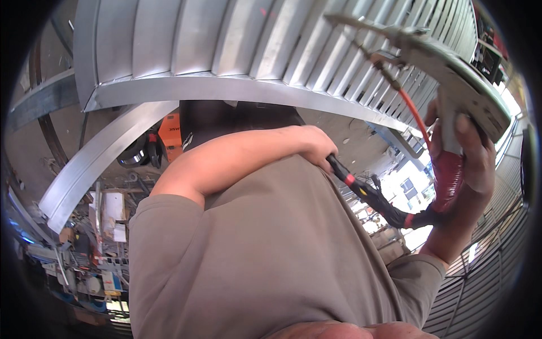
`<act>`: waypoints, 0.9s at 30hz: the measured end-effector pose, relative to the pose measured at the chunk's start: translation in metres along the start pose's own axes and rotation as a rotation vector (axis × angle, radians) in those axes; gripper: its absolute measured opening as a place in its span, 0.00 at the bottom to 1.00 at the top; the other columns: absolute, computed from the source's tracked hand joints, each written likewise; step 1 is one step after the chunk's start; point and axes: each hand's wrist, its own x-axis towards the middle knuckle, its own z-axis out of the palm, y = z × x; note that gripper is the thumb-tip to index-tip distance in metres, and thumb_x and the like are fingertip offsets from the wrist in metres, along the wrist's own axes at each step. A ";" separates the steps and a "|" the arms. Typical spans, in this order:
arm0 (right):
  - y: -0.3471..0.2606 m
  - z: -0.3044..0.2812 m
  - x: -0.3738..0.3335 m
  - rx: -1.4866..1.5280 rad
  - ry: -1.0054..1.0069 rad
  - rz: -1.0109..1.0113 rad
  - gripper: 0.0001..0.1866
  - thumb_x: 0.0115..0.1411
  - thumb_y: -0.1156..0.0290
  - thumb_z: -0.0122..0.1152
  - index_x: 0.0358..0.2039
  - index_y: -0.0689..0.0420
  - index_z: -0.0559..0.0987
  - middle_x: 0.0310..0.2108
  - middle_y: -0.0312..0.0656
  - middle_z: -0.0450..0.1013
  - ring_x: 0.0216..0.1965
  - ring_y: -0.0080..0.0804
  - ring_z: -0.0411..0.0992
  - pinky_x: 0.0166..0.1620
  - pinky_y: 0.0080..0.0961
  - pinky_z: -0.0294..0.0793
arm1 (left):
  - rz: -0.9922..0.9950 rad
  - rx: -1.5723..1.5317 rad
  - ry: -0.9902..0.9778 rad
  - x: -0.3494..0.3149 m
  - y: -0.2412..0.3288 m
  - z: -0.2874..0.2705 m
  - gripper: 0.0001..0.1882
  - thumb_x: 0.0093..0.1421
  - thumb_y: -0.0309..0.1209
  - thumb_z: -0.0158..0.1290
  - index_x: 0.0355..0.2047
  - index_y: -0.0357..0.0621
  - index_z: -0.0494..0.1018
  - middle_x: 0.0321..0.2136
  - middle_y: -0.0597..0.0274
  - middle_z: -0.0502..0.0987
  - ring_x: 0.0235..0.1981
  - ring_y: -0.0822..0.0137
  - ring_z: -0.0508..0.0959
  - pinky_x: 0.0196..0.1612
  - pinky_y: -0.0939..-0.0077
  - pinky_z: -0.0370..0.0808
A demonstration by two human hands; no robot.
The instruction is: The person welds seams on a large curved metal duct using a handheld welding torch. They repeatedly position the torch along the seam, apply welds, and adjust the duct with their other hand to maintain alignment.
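My right hand is raised at the right and grips the red-wrapped handle of a grey metal hand tool. The tool's thin tip points left toward the ribbed metal. A thin orange hose runs from the tool's front down to the handle. A black cable with red bands leaves the bottom of the handle. My left arm crosses my grey-brown shirt, and my left hand is closed on the other end of that cable.
A large ribbed sheet-metal structure fills the top, edged by a curved metal beam. An orange machine sits behind my arm. Cluttered workshop items lie at the lower left, and metal grating at the lower right.
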 end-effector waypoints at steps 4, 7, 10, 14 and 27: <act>0.062 -0.051 -0.029 0.315 0.073 -0.123 0.34 0.71 0.46 0.50 0.53 0.72 0.70 0.37 0.48 0.72 0.29 0.24 0.70 0.32 0.19 0.70 | -0.266 0.180 0.085 0.004 -0.005 -0.003 0.19 0.60 0.46 0.57 0.44 0.46 0.81 0.42 0.51 0.83 0.48 0.48 0.81 0.49 0.54 0.77; 0.130 -0.072 -0.046 0.503 0.219 -0.198 0.36 0.71 0.42 0.48 0.52 0.71 0.69 0.37 0.47 0.71 0.30 0.25 0.69 0.33 0.18 0.68 | -0.420 0.220 0.488 -0.008 0.002 -0.018 0.16 0.62 0.39 0.56 0.44 0.44 0.81 0.45 0.51 0.82 0.49 0.47 0.81 0.52 0.53 0.76; 0.200 -0.089 -0.043 0.572 0.219 -0.271 0.37 0.71 0.43 0.51 0.55 0.72 0.67 0.40 0.51 0.72 0.31 0.28 0.72 0.33 0.22 0.72 | -0.451 0.164 1.252 -0.017 -0.001 -0.046 0.20 0.63 0.38 0.58 0.50 0.39 0.80 0.48 0.49 0.83 0.50 0.49 0.82 0.55 0.57 0.77; 0.280 -0.092 -0.039 0.655 0.274 -0.296 0.37 0.70 0.46 0.55 0.56 0.73 0.66 0.43 0.56 0.72 0.30 0.31 0.75 0.32 0.27 0.77 | -0.614 0.139 1.336 0.002 -0.016 -0.077 0.24 0.63 0.39 0.61 0.54 0.37 0.79 0.44 0.48 0.85 0.46 0.55 0.84 0.52 0.64 0.80; 0.343 -0.109 -0.004 0.800 0.085 -0.264 0.32 0.73 0.50 0.47 0.57 0.72 0.67 0.43 0.54 0.72 0.30 0.30 0.74 0.34 0.27 0.75 | -0.783 0.069 1.470 0.032 -0.012 -0.088 0.21 0.58 0.39 0.65 0.47 0.41 0.83 0.39 0.54 0.86 0.39 0.58 0.86 0.48 0.68 0.81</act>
